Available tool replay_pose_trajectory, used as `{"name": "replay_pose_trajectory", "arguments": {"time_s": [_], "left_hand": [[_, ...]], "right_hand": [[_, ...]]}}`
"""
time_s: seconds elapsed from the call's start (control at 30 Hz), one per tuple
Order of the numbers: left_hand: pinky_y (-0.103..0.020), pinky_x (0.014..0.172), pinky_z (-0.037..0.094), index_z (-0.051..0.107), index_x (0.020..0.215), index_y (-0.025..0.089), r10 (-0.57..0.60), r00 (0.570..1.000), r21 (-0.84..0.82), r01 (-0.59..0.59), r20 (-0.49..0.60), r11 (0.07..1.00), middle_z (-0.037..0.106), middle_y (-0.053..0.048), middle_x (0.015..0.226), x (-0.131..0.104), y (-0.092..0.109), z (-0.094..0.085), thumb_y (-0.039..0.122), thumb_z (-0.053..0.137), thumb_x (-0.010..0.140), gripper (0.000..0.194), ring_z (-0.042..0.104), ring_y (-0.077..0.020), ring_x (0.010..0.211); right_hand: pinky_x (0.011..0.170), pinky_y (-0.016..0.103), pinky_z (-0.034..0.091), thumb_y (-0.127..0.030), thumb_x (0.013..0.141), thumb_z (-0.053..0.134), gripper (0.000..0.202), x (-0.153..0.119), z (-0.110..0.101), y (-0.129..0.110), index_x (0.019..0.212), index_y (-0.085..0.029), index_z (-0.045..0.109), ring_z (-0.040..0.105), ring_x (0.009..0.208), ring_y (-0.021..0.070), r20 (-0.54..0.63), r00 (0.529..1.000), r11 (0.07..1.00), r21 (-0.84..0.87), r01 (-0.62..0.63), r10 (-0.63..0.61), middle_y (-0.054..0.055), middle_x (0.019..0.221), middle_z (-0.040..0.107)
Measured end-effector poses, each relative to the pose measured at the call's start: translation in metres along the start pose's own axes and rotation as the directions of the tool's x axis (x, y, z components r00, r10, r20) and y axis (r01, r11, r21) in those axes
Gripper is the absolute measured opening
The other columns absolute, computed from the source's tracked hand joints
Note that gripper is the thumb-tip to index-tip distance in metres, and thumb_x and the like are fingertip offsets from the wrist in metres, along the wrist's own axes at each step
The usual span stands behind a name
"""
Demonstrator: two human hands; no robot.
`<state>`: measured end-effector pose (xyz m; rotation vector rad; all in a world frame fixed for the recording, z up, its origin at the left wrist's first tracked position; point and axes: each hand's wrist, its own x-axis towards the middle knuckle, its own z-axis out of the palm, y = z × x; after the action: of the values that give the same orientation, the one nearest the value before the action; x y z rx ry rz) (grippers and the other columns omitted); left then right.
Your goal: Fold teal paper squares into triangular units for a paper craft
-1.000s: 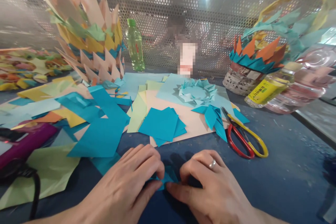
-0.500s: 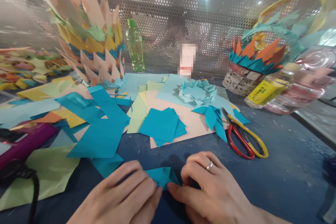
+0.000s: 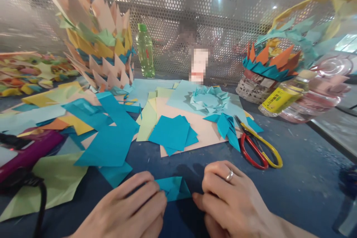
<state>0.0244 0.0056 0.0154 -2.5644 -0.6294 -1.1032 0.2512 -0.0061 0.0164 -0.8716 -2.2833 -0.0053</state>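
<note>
A small folded piece of blue paper [image 3: 175,189] lies low in the middle of the view. My left hand [image 3: 134,200] has its curled fingers closed on the paper's left end. At the paper's right tip is my right hand [image 3: 228,193], with a ring on one finger; its fingers are curled, and its index or thumb tip is beside the tip. Whether anything is between those fingers is hidden. Beyond the hands, blue paper squares [image 3: 171,132] lie stacked on a peach sheet [image 3: 206,137], with folded blue pieces [image 3: 226,128] to their right.
Red and yellow scissors [image 3: 258,147] lie at right. Behind are a light-blue paper ring [image 3: 209,99], a green bottle [image 3: 145,52], a paper basket [image 3: 255,83] and a yellow-labelled bottle [image 3: 286,95]. Left are a tall spiked paper model [image 3: 102,48], loose paper [image 3: 104,147] and a purple tool [image 3: 36,148].
My right hand has moved right, off the folded paper's face to beside its tip. My left hand still holds the left end. The view has shifted slightly.
</note>
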Motion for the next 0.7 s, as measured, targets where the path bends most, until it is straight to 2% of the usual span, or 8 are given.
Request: {"name": "replay_pose_trajectory", "arguments": {"time_s": [0.07, 0.13, 0.17, 0.23, 0.4, 0.5, 0.57, 0.7], "left_hand": [[-0.031, 0.083, 0.049, 0.065, 0.064, 0.017, -0.005, 0.999, 0.007, 0.004, 0.037, 1.0, 0.066, 0.0, 0.068, 0.001, 0.0, -0.001, 0.007, 0.039, 0.103, 0.047, 0.06, -0.015, 0.07], [-0.031, 0.082, 0.049, 0.065, 0.064, 0.017, -0.022, 0.997, 0.027, 0.02, 0.073, 0.999, 0.066, 0.0, 0.068, 0.002, 0.0, -0.001, 0.007, 0.036, 0.103, 0.05, 0.06, -0.016, 0.071], [-0.031, 0.081, 0.049, 0.064, 0.062, 0.018, 0.013, 0.999, 0.029, -0.014, 0.045, 0.999, 0.065, 0.0, 0.066, 0.002, -0.001, -0.002, 0.007, 0.035, 0.103, 0.052, 0.059, -0.0157, 0.069], [-0.032, 0.083, 0.048, 0.062, 0.059, 0.019, 0.044, 0.999, 0.032, -0.044, 0.018, 0.999, 0.064, 0.0, 0.066, 0.003, -0.002, -0.002, 0.007, 0.035, 0.103, 0.052, 0.057, -0.0152, 0.067], [-0.032, 0.086, 0.048, 0.061, 0.061, 0.019, 0.017, 0.998, -0.002, -0.017, 0.052, 1.0, 0.06, 0.0, 0.066, 0.0, -0.002, -0.003, 0.011, 0.038, 0.103, 0.049, 0.055, -0.0154, 0.069], [-0.033, 0.091, 0.048, 0.062, 0.065, 0.019, 0.008, 0.995, -0.03, -0.005, 0.1, 1.0, 0.06, -0.001, 0.069, -0.002, -0.001, -0.004, 0.014, 0.037, 0.104, 0.047, 0.055, -0.0157, 0.072], [-0.033, 0.094, 0.047, 0.064, 0.068, 0.018, 0.017, 0.993, -0.033, -0.014, 0.113, 0.999, 0.061, -0.002, 0.072, -0.004, -0.001, -0.005, 0.015, 0.038, 0.104, 0.044, 0.056, -0.0161, 0.075], [-0.035, 0.099, 0.043, 0.065, 0.074, 0.017, 0.05, 0.989, -0.038, -0.045, 0.139, 0.998, 0.065, -0.004, 0.08, -0.003, -0.002, -0.007, 0.015, 0.038, 0.104, 0.041, 0.057, -0.0177, 0.08]], "right_hand": [[0.069, 0.034, 0.045, -0.006, 0.083, 0.051, 0.02, 0.004, -0.002, 0.0, 0.074, -0.016, 0.066, 0.054, 0.078, 0.0199, 0.022, 0.996, 0.994, 0.062, -0.085, 0.083, 0.005, 0.073, 0.059], [0.077, 0.036, 0.046, -0.008, 0.089, 0.052, 0.018, 0.01, -0.003, 0.0, 0.096, -0.015, 0.067, 0.057, 0.087, 0.0208, 0.079, 0.976, 0.969, 0.123, -0.212, 0.204, 0.007, 0.092, 0.066], [0.082, 0.037, 0.047, -0.011, 0.091, 0.054, 0.02, 0.012, -0.003, -0.001, 0.108, -0.016, 0.064, 0.058, 0.095, 0.022, 0.123, 0.965, 0.955, 0.158, -0.249, 0.231, 0.007, 0.102, 0.068], [0.088, 0.037, 0.046, -0.013, 0.096, 0.054, 0.024, 0.017, -0.002, -0.002, 0.119, -0.019, 0.06, 0.059, 0.104, 0.0216, 0.2, 0.942, 0.926, 0.214, -0.311, 0.27, 0.005, 0.111, 0.069], [0.084, 0.034, 0.045, -0.013, 0.097, 0.054, 0.02, 0.021, -0.001, -0.007, 0.114, -0.021, 0.06, 0.06, 0.092, 0.0178, 0.297, 0.891, 0.839, 0.331, -0.432, 0.343, 0.001, 0.096, 0.068], [0.086, 0.034, 0.043, -0.01, 0.096, 0.052, 0.02, 0.022, -0.003, -0.009, 0.11, -0.021, 0.063, 0.061, 0.091, 0.017, 0.312, 0.893, 0.826, 0.367, -0.427, 0.323, 0.001, 0.096, 0.068], [0.087, 0.034, 0.042, -0.002, 0.094, 0.048, 0.029, 0.022, -0.006, -0.007, 0.107, -0.021, 0.064, 0.06, 0.093, 0.0168, 0.322, 0.902, 0.825, 0.395, -0.403, 0.287, 0.001, 0.097, 0.069], [0.086, 0.036, 0.043, 0.006, 0.088, 0.042, 0.043, 0.022, -0.006, 0.005, 0.114, -0.02, 0.066, 0.059, 0.096, 0.0196, 0.345, 0.928, 0.878, 0.387, -0.28, 0.144, 0.005, 0.104, 0.068]]}}
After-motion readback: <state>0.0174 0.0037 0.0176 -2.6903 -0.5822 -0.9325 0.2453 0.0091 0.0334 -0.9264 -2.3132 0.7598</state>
